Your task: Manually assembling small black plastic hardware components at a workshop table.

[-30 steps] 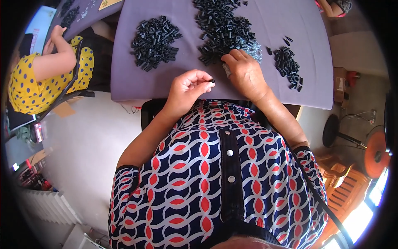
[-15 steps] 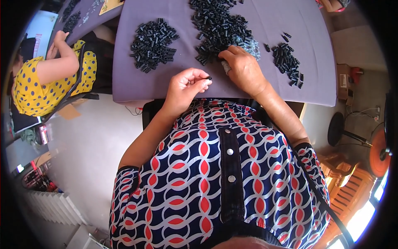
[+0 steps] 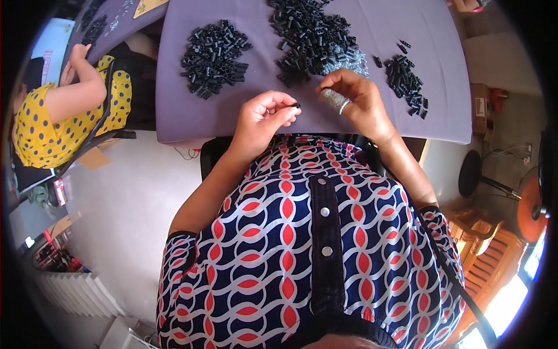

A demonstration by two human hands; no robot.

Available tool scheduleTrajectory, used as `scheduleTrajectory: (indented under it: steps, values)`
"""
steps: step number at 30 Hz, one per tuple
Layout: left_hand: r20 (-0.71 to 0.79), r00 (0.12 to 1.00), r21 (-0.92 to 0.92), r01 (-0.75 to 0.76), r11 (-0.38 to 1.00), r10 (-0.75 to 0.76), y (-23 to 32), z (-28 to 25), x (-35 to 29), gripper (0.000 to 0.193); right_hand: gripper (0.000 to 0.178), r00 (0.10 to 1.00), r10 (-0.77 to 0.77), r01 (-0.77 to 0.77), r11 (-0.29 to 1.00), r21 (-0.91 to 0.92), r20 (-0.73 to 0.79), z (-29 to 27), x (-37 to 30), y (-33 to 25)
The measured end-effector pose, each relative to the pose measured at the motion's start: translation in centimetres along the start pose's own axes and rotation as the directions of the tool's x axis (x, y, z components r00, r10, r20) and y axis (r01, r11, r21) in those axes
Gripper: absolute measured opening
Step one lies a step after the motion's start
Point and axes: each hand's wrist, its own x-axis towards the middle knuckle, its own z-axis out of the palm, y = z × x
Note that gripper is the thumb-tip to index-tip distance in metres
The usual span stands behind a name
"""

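Above the table's near edge, my left hand [image 3: 261, 119] is closed in a pinch on a small black plastic part [image 3: 296, 105]; its tip shows past the fingers. My right hand [image 3: 363, 104] hovers a little to the right, thumb and fingers drawn together, a grey wrapping [image 3: 335, 100] on one digit. A dark spot shows at its fingertips, too small to name. Beyond it lie a heap of small clear pieces [image 3: 351, 61] and a large pile of black tubular parts [image 3: 311, 38]. Another pile of black parts [image 3: 212, 58] is to the left, a smaller black pile [image 3: 405, 81] to the right.
A purple-grey cloth covers the table [image 3: 261, 17]. On the left, a person in a yellow dotted top [image 3: 52, 122] sits at another table [image 3: 125, 29] bearing small parts. A wooden chair [image 3: 482, 250] and a round orange object [image 3: 532, 212] stand at right.
My right hand has drawn back from the large black pile toward my left hand, uncovering more of the clear pieces. My left hand keeps its pinch on the small part.
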Motion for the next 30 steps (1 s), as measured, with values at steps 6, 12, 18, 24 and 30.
scheduleTrajectory:
  steps: [6, 12, 18, 24, 30]
  values:
    - [0.002, 1.000, 0.011, 0.007, 1.000, -0.007, 0.2, -0.3, 0.2, 0.015, 0.016, 0.988, 0.150, -0.148, 0.882, 0.448, 0.032, -0.9, -0.8, 0.2]
    - [0.039, 0.999, 0.001, 0.027, 1.000, -0.027, 2.4, 1.1, 0.3, 0.016, 0.016, 1.000, 0.023, -0.015, 0.906, 0.423, -0.015, -1.3, -1.7, 1.4]
    - [0.128, 0.992, 0.081, -0.002, 0.997, -0.008, 3.2, 2.7, 1.1, 0.016, 0.017, 0.995, 0.098, -0.092, 0.861, 0.501, 0.014, -1.3, -2.4, 0.4]
    - [0.092, 0.996, 0.035, 0.011, 0.999, -0.015, 3.5, 4.0, 0.6, 0.013, 0.021, 1.000, 0.024, -0.028, 0.868, 0.495, 0.015, -1.1, -3.3, 0.0]
    - [0.116, 0.993, 0.116, 0.012, 0.993, -0.025, 3.7, 4.0, 0.4, 0.016, 0.028, 0.999, -0.002, -0.014, 0.863, 0.505, 0.032, -0.8, -3.3, 0.6]
